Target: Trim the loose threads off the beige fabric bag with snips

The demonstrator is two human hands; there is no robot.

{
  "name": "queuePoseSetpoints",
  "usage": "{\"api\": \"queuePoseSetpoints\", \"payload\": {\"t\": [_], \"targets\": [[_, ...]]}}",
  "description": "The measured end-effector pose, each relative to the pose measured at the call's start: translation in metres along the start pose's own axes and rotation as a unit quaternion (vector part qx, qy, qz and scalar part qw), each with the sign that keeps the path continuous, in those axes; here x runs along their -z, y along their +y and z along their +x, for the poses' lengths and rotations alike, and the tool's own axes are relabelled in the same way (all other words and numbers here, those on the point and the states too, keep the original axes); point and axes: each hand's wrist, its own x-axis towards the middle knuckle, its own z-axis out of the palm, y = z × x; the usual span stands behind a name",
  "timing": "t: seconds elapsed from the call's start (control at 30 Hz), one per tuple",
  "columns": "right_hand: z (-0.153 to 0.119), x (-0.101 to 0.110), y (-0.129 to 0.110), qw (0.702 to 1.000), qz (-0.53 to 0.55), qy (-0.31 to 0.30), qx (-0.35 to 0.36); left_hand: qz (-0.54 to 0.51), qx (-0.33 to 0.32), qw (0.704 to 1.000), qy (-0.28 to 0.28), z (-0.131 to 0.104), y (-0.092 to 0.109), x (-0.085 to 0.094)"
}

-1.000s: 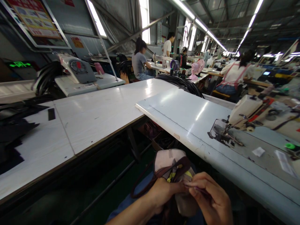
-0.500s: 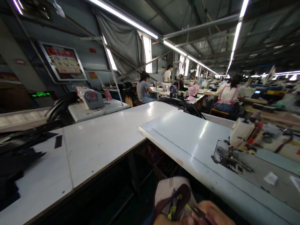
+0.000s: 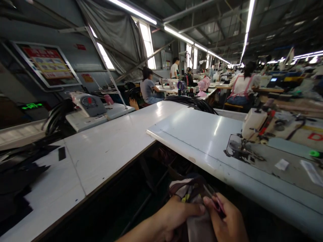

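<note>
Low in the view, my left hand (image 3: 176, 215) is closed on a bundled piece of fabric (image 3: 199, 225), dark brownish with pale and yellow patches. My right hand (image 3: 228, 218) is closed round a small tool with pink handles (image 3: 219, 203), which looks like thread snips; its thin metal blades point up and left beside the cloth. The thumb of my right hand lies at the fabric's right edge. Both hands are in front of the near edge of the white tabletop, over a dark gap.
A sewing machine (image 3: 254, 127) stands on the right table (image 3: 191, 134). Dark fabric pieces (image 3: 22, 181) lie at the left on a long white table (image 3: 113, 144). Behind are black cords (image 3: 191, 102), a grey machine (image 3: 88, 104) and several seated people.
Both hands have come further into view, and the left now grips the fabric from the left side. The cloth looks more bunched. The camera view has shifted right and down.
</note>
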Motion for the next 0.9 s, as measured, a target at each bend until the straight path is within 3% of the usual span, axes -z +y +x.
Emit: {"api": "queuePoseSetpoints", "payload": {"t": [0.1, 0.23, 0.33, 0.53, 0.7, 0.8, 0.9], "targets": [[0.002, -0.005, 0.015, 0.99, 0.085, -0.03, -0.108, 0.032, 0.023, 0.999, 0.037, 0.011, -0.004, -0.002], [0.001, -0.004, 0.027, 0.954, 0.206, -0.025, -0.217, 0.052, -0.055, 0.995, 0.065, 0.022, -0.016, -0.007], [0.0, -0.002, 0.03, 0.937, 0.252, -0.008, -0.243, 0.057, -0.092, 0.991, 0.081, 0.024, -0.02, -0.01], [0.001, 0.003, 0.031, 0.929, 0.271, -0.035, -0.248, 0.07, -0.064, 0.991, 0.1, 0.03, -0.019, -0.009], [0.002, 0.015, 0.031, 0.962, 0.195, -0.071, -0.18, 0.059, -0.035, 0.994, 0.085, 0.035, -0.023, -0.007], [-0.002, 0.03, 0.029, 0.992, 0.096, -0.004, -0.077, 0.061, -0.001, 0.995, 0.083, 0.036, -0.025, -0.006], [-0.012, 0.046, 0.025, 0.998, -0.01, 0.036, 0.054, 0.074, 0.003, 0.994, 0.085, 0.035, -0.024, -0.007]]}}
